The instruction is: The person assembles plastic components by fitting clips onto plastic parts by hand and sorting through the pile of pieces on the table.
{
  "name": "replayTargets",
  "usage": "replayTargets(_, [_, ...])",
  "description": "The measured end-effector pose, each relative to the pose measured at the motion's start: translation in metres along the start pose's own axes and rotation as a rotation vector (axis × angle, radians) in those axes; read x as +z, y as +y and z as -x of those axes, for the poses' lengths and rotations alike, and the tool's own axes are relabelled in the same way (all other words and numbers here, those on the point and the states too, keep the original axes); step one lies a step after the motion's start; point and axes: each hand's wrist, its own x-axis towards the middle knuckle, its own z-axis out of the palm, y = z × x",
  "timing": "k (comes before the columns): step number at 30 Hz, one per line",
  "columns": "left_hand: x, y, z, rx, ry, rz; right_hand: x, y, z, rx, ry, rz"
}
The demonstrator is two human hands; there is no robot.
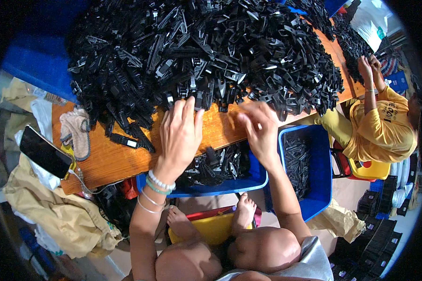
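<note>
A large heap of small black plastic clips (197, 56) covers the wooden table (105, 164). My left hand (180, 129) lies at the heap's near edge, fingers stretched out, thumb apart, fingertips against the front pieces. To its right, my right hand (261, 129) hovers over the table's near edge, fingers bent and slightly blurred, with a gap between thumb and forefinger; I see nothing held in it. Below the edge, between my forearms, a blue bin (211, 189) holds more black clips (229, 161). One dark piece (212, 157) shows above the others there.
A second blue bin (321, 187) with thin black parts stands at right. On the left are a phone (46, 152), a beige cloth (75, 133) and tan sacking (56, 210). A co-worker in yellow (382, 126) sits at far right by the table. Black trays (373, 243) are stacked lower right.
</note>
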Motion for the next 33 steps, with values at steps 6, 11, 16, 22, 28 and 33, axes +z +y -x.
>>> replayTargets(6, [0.005, 0.004, -0.014, -0.091, 0.013, -0.059, 0.017, 0.006, -0.03, -0.028, -0.055, 0.202])
replayTargets(11, [-0.008, 0.008, 0.004, -0.086, 0.026, -0.062, 0.016, 0.007, -0.018, -0.008, -0.13, 0.177])
replayTargets(16, [-0.015, 0.0, 0.036, -0.081, 0.079, 0.059, 0.013, 0.007, -0.011, -0.039, 0.08, 0.018])
replayTargets(22, [-0.019, -0.008, 0.032, -0.183, 0.029, 0.151, 0.017, 0.006, 0.006, 0.268, 0.064, -0.544])
replayTargets(28, [-0.019, -0.007, 0.032, -0.151, 0.017, 0.111, 0.011, -0.002, 0.012, 0.455, -0.081, -0.875])
replayTargets(33, [-0.037, 0.0, 0.036, -0.125, -0.027, 0.2, 0.002, -0.008, 0.015, 0.513, -0.127, -0.978])
